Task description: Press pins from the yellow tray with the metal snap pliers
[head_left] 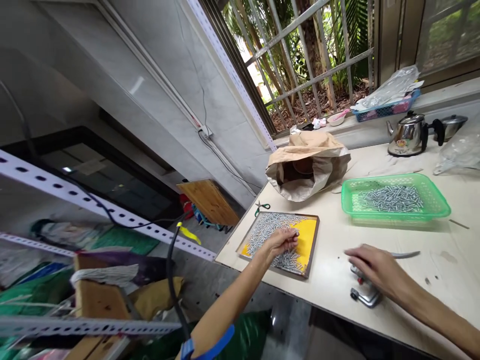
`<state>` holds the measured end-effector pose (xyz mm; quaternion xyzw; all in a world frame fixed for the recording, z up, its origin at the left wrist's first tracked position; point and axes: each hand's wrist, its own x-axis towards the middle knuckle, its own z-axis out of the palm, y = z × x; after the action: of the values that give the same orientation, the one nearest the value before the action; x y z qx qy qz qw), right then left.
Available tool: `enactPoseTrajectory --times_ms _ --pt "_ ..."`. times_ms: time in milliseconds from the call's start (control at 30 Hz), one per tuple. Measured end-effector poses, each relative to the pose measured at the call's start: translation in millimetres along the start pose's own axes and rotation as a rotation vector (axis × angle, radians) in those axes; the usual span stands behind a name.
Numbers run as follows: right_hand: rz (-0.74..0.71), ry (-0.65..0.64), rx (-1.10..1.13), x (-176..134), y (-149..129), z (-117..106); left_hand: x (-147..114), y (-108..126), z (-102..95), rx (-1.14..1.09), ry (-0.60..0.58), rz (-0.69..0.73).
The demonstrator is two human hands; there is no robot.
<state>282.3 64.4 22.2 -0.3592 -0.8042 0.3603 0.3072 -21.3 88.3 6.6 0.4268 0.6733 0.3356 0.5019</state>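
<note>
My left hand [281, 242] is above a shallow framed tray [309, 240] with a yellow bottom. Its fingers are closed in a pinch, with a small silvery screw [296, 232] showing at the tips. Many loose silvery screws [264, 227] cover much of the tray under and beyond that hand. My right hand [375, 265], a little blurred, hovers over a metal clamp-like device [369, 297] near the table's front edge. Its fingers stretch to the left and nothing shows in them; it partly hides the device. A curved grey strip [405, 255] pokes out behind the right hand.
Behind the hands stands a green plastic basket [397, 217] with a heap of screws. An open brown paper bag [311, 165] stands at the back, near green-handled scissors [262, 206]. A kettle [408, 135] is by the window. The table's left edge drops to a cluttered floor.
</note>
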Motion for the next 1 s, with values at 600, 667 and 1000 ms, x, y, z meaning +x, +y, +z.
enactPoseTrajectory --times_ms 600,667,1000 --pt "0.183 -0.049 0.245 126.5 -16.1 114.2 -25.5 -12.7 5.1 -0.214 0.13 0.161" --pt "0.183 -0.061 0.235 126.2 -15.7 116.7 -24.8 -14.6 3.4 -0.174 0.12 0.149" --pt "0.101 -0.118 0.205 129.2 -12.1 115.3 -32.2 -19.2 5.7 -0.182 0.093 0.125"
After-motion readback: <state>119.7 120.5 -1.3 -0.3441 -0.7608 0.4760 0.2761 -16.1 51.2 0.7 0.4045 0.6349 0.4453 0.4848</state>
